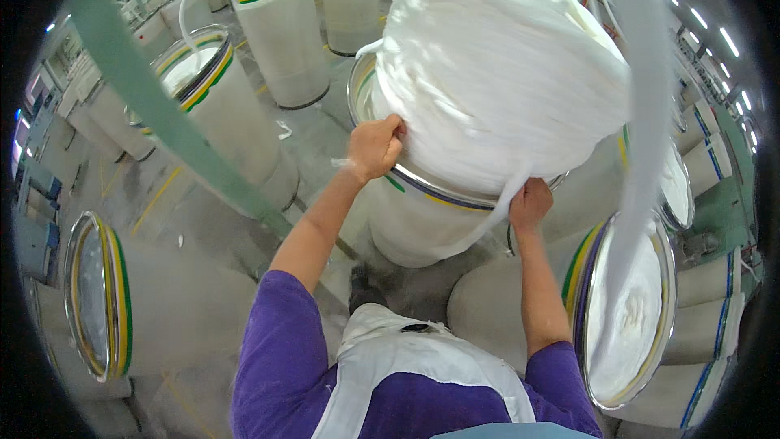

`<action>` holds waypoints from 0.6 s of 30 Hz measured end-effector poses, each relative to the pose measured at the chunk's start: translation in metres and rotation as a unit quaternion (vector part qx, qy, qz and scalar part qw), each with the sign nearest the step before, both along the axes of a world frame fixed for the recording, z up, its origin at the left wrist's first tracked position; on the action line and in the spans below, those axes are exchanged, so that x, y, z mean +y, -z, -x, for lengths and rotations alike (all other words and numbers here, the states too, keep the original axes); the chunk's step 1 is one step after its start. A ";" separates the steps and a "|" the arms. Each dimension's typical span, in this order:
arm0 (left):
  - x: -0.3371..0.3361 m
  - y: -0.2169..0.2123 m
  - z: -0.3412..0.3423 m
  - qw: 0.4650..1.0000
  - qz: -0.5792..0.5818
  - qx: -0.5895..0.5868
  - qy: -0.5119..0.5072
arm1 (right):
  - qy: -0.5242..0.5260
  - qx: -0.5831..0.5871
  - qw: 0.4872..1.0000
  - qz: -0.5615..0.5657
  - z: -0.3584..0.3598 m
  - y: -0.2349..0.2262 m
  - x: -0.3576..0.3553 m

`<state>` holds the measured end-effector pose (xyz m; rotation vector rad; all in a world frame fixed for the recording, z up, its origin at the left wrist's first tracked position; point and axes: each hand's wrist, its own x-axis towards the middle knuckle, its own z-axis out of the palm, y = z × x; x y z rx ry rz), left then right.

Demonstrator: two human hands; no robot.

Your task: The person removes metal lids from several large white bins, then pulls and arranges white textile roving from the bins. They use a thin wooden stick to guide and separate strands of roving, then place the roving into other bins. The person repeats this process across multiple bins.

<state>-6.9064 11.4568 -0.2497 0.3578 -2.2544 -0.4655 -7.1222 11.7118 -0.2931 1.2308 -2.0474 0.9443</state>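
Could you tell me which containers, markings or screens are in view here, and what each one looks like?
Tall white can, centre: round, metal rim, heaped with white fibre; left hand and right hand at its rim.
White can, right: round, green-yellow-purple rim bands, fibre inside.
White can, left: lying sideways, green-yellow bands.
Screens or signs: none I can make out.

Short purple sleeves [280, 341], white apron straps [406, 358], bare forearms

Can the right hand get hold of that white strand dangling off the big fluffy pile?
Probably yes: the right hand is already at the dangling strand by the can's rim, nothing between them.
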 end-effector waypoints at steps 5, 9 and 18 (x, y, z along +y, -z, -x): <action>-0.092 0.008 0.072 0.998 -0.001 0.022 0.059 | 0.038 -0.021 0.997 0.068 0.064 0.008 -0.078; -0.175 0.012 0.129 0.994 0.000 0.047 0.102 | 0.069 -0.017 0.996 0.050 0.100 0.012 -0.140; -0.274 0.022 0.221 0.986 -0.052 0.070 0.141 | 0.076 -0.084 0.993 -0.015 0.137 0.010 -0.206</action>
